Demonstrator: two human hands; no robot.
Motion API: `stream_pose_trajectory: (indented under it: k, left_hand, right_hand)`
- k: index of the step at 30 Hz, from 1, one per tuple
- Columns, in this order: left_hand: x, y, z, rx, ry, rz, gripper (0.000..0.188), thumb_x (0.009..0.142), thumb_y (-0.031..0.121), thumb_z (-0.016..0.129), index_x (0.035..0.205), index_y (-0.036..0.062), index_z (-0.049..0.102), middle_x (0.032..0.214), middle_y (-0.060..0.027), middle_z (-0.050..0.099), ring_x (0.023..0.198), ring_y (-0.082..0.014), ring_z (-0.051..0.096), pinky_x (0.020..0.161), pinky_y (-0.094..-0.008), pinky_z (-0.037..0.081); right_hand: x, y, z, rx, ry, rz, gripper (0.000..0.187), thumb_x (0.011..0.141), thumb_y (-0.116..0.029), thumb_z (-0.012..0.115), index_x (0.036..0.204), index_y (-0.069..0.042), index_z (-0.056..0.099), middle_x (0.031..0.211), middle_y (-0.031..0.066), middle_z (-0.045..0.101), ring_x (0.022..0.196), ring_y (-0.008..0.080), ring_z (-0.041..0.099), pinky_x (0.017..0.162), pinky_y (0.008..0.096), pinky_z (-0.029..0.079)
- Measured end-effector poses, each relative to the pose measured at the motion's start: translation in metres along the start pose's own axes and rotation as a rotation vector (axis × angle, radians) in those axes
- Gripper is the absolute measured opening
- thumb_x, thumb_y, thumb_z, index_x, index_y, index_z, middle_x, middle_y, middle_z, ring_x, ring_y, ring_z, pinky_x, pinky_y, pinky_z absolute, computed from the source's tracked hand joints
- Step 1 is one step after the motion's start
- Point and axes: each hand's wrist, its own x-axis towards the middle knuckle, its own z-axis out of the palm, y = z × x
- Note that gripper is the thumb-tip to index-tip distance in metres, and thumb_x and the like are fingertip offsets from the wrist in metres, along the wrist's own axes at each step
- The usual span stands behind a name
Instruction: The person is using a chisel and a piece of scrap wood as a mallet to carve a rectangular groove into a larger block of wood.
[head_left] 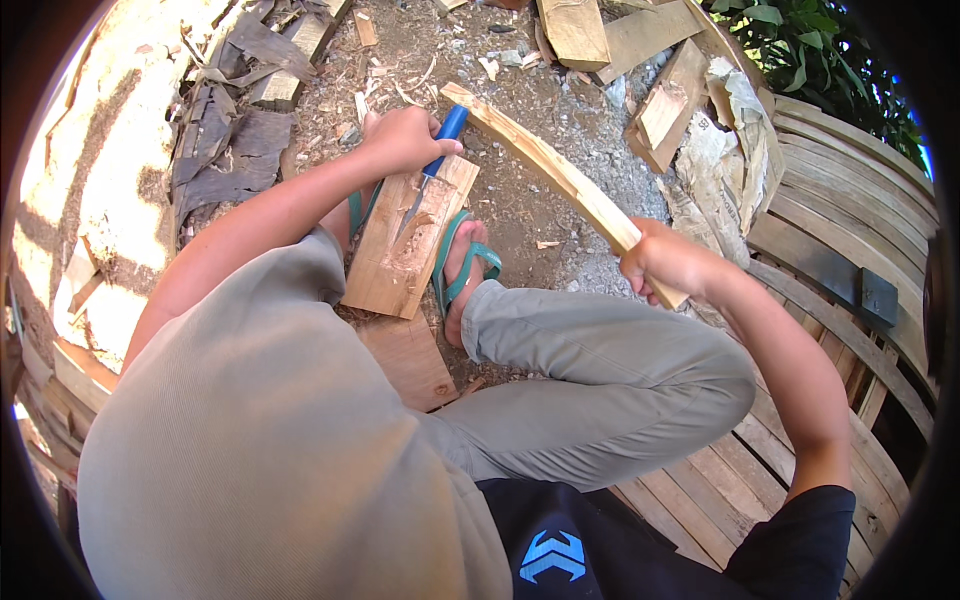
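My left hand is closed around the blue handle of a chisel. The chisel slants down, its metal blade against a rough, carved hollow in a wooden block. That block lies between my feet, both in green flip-flops. In my right fist is the near end of a long, pale wooden stick. The stick's far end is beside the top of the chisel handle; whether they touch I cannot tell.
A flat wood piece lies under the block's near end. Wood chips and gravel cover the ground. Dark bark strips lie at the left, timber offcuts at the far side. To the right stands a slatted wooden bench, with leafy plants behind.
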Motion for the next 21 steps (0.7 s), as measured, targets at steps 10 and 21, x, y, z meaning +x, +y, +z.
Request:
stream_pose_trajectory:
  k: [10, 21]
  left_hand:
    - [0.000, 0.002, -0.003, 0.000, 0.023, 0.002, 0.045, 0.080, 0.060, 0.076, 0.087, 0.0161, 0.081, 0.075, -0.0059, 0.073, 0.079, -0.0238, 0.069, 0.088, -0.0453, 0.038]
    - [0.019, -0.038, -0.015, -0.270, 0.243, 0.100, 0.055, 0.079, 0.046, 0.085, 0.115, 0.0071, 0.072, 0.098, -0.0097, 0.069, 0.090, -0.0180, 0.068, 0.074, -0.0335, 0.054]
  right_hand:
    - [0.013, -0.010, -0.006, 0.393, 0.697, -0.415, 0.007, 0.073, -0.004, 0.056, 0.076, 0.001, 0.053, 0.065, 0.0086, 0.056, 0.050, 0.0187, 0.053, 0.048, 0.0338, 0.044]
    - [-0.045, 0.008, -0.014, 0.203, 0.290, -0.164, 0.046, 0.070, -0.011, 0.059, 0.114, -0.001, 0.055, 0.081, 0.0007, 0.051, 0.062, 0.0096, 0.049, 0.052, 0.0253, 0.042]
